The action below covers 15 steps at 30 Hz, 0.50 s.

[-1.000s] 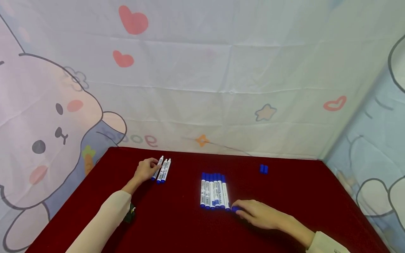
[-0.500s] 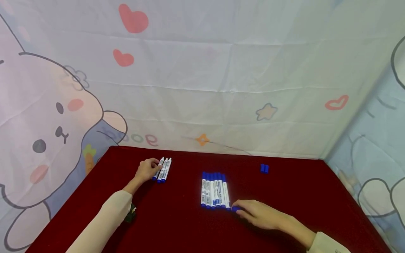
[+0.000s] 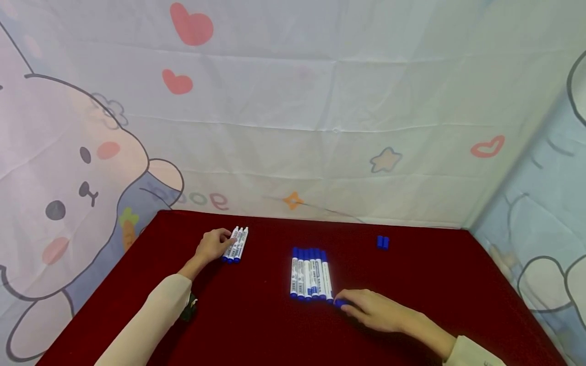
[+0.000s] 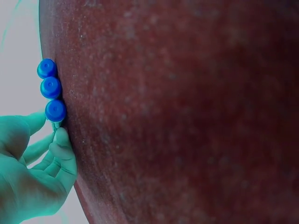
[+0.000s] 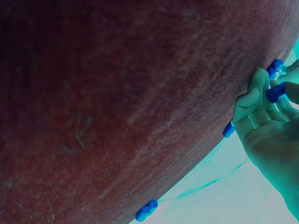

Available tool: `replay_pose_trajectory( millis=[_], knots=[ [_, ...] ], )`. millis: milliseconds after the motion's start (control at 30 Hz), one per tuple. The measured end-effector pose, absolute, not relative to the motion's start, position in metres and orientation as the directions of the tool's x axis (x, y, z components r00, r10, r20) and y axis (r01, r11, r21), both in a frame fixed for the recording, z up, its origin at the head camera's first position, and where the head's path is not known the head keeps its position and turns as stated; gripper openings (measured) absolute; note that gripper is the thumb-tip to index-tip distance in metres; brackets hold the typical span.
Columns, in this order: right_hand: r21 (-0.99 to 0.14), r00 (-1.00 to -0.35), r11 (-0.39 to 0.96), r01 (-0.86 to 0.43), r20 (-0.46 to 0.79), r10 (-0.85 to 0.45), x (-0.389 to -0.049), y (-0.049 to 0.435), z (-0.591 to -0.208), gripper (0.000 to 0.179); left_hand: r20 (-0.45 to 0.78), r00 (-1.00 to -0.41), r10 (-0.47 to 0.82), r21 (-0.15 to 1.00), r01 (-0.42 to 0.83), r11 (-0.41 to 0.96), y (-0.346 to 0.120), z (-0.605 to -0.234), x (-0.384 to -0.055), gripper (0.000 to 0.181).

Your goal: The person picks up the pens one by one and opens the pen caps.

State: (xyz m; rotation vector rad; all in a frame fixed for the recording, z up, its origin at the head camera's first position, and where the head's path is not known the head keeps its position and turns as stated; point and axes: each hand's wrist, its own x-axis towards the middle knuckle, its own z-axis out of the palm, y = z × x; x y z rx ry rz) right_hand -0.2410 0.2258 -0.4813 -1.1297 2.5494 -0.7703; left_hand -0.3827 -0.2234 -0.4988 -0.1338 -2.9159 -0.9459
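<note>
Three uncapped whiteboard markers lie side by side at the left of the table, white tips pointing away. My left hand (image 3: 212,247) pinches the leftmost marker (image 4: 55,111) between thumb and fingers; its blue end lines up against the other two markers (image 3: 240,249). My right hand (image 3: 377,310) holds a small blue cap (image 5: 275,93) between thumb and fingers, low over the cloth. Just left of that cap is a row of several blue-capped markers (image 3: 311,274), laid parallel with caps at the far end.
Two loose blue caps (image 3: 382,243) stand together farther back on the right. A dark red cloth (image 3: 256,315) covers the table. Beside the left sleeve (image 3: 151,315) a small dark green object (image 3: 188,308) is partly hidden. A patterned curtain (image 3: 293,101) hangs behind.
My left hand has slid the leftmost marker slightly right, closing the gap to the other two uncapped markers. My right hand with the blue cap has stayed in place.
</note>
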Motion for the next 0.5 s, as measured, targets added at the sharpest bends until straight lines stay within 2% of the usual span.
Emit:
replay_pose_trajectory(
  millis=[233, 500],
  knots=[
    [-0.547, -0.670, 0.563, -0.619, -0.006, -0.742, -0.240, 0.226, -0.483, 0.032, 0.136, -0.989, 0.055, 0.576, 0.124, 0.808, -0.225, -0.494, -0.381, 0.033],
    [-0.535, -0.679, 0.570, -0.623, 0.008, -0.734, -0.240, 0.232, -0.482, 0.032, 0.239, -0.958, 0.160, 0.567, 0.271, 0.778, -0.222, -0.479, -0.375, 0.025]
  ],
)
